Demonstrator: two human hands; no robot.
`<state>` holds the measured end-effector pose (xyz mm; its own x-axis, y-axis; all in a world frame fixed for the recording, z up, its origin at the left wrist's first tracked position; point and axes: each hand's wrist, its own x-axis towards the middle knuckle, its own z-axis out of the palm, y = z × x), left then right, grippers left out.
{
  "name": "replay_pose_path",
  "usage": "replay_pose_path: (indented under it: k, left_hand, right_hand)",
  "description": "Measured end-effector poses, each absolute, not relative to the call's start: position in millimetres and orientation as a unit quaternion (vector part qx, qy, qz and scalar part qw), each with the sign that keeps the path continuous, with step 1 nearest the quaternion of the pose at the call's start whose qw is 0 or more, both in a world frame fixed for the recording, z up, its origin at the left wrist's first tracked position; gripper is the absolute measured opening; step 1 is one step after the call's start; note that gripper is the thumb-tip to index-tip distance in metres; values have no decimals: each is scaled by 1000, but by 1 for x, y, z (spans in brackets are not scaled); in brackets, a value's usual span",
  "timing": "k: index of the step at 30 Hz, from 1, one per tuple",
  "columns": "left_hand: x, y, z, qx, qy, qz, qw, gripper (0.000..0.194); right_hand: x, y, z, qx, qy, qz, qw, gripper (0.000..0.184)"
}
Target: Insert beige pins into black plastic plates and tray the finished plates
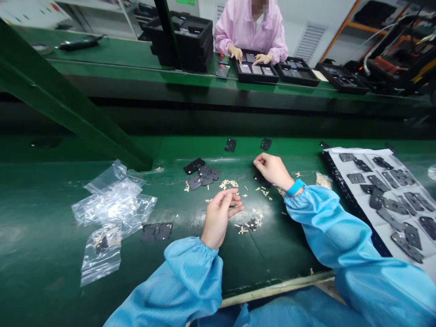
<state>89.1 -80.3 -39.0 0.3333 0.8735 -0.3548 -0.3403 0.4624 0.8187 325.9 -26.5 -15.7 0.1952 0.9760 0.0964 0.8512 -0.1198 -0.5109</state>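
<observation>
My left hand [220, 213] hovers over the green table [51, 236], fingers curled together in a pinch; what they hold is too small to make out. My right hand [271, 169] reaches further out, its fingers closed down on a small black flat part [261, 179] lying on the table. Small tan scraps [229, 184] are scattered between and around both hands. A small pile of black flat parts [203, 175] lies just left of the scraps. Both arms wear blue sleeves; a blue band is on my right wrist.
Clear plastic bags [114, 204] lie at the left, one black part [156, 230] beside them. A tray with white paper [395, 218] carrying several black parts sits at the right. Across the green bench a person in pink [250, 29] handles black trays [257, 72].
</observation>
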Motion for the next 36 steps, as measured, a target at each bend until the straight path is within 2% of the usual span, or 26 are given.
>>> replay_pose_path:
  k: [4, 8, 10, 14, 18, 20, 23, 25, 31, 33, 36]
  left_hand:
    - [88, -78, -42, 326, 413, 404, 748, 33]
    - [87, -78, -40, 326, 418, 394, 751, 33]
    - [87, -78, -38, 327, 422, 386, 753, 33]
    - [86, -80, -35, 329, 424, 371, 758, 31]
    - [88, -82, -32, 329, 418, 368, 763, 30]
    - [89, -82, -30, 327, 418, 369, 763, 29]
    - [90, -82, -29, 325, 418, 371, 763, 29]
    - [91, -82, -29, 325, 416, 374, 762, 30]
    - [89, -81, -32, 330, 409, 378, 762, 35]
    - [89, -80, -33, 331, 411, 380, 759, 36]
    - [89, -79, -35, 334, 412, 385, 756, 35]
  right_hand:
    - [299, 11, -14, -693, -681, 121, 203, 18]
    - [288, 48, -22, -684, -705, 96, 160, 53]
    - [286, 61, -25, -690, -706, 91, 132, 61]
    - [287, 72, -26, -699, -705, 79, 85, 46]
    - [295, 74, -25, -694, -713, 69, 75, 33]
    - [303, 75, -26, -686, -719, 68, 86, 35]
    - [313, 77, -31, -679, -722, 66, 112, 49]
    - [315, 77, -34, -679, -720, 70, 124, 49]
    - [308, 75, -23, -712, -677, 94, 163, 11]
    - [310, 74, -11, -727, -649, 104, 198, 13]
    - [314, 60, 9, -732, -618, 137, 250, 28]
